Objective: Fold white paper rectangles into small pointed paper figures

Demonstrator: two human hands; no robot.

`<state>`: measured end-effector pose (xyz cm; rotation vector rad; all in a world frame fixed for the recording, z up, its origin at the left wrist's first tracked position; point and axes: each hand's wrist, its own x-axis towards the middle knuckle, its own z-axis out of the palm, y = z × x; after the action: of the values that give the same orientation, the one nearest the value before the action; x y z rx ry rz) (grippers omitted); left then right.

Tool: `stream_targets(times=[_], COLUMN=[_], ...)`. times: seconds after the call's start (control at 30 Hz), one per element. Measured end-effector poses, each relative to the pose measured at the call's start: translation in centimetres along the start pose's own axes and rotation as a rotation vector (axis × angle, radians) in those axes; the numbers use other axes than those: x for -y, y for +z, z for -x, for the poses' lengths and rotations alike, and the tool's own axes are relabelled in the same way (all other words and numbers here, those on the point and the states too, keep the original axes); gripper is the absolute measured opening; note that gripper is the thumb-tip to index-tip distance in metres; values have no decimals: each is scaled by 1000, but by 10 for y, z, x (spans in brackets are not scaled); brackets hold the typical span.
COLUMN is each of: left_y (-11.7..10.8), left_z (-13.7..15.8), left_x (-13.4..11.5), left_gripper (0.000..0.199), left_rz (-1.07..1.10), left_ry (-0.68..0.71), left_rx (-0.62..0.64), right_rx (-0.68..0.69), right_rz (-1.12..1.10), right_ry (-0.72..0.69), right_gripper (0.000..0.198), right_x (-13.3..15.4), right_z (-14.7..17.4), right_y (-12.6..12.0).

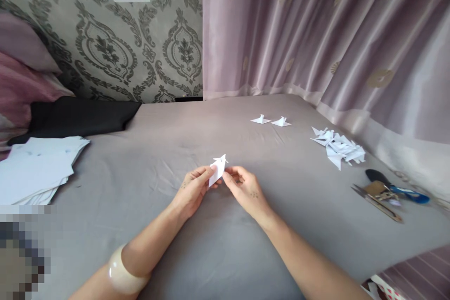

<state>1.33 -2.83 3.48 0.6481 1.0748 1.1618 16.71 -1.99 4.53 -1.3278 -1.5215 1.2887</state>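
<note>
A small white folded paper crane [218,169] is held above the grey sheet, its pointed ends upward. My left hand [193,190] pinches its left side, thumb flat on the front face and fingers behind. At the right edge of the crane, my right hand [248,191] is closed, with thumb and fingertips against the paper. Part of the crane's back is hidden by the fingers. Farther off, two finished-looking paper cranes [281,122] sit side by side with wings spread.
A heap of white folded paper cranes [342,147] lies at the right, near the curtain [260,33]. Closer are a blue-handled tool [409,193] and a slim pointed tool [379,204]. On the left are a stack of white paper [38,164] and a black cloth [80,115].
</note>
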Motion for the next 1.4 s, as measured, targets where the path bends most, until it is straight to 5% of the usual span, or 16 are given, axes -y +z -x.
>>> stream_targets(times=[0.37,0.63,0.83,1.23,1.33,1.4], left_y=[8,3,4,-3,-10,-15], left_z=[9,8,9,1,1,1], left_x=[-4,-12,-5,6,9,9], left_gripper=[37,29,29,19,5,16], left_rz=[-214,-799,-1151,-1272,-1316,-1351], left_ry=[-57,141,303,398,486,531], left_rx=[-12,-34,-106,-206,-142,-40], right_rx=[54,187,101,37,3,-11], right_rz=[-109,97,324,683,738,734], right_ry=[153,254,152,51,-17,-95], right_gripper=[27,26,24,23,16,11], right_x=[-10,-12,-12,-12,-15,-17], right_z=[-7,-12,-12,-17,-15,-13], right_y=[-5,-24,-18,-1,0,-1])
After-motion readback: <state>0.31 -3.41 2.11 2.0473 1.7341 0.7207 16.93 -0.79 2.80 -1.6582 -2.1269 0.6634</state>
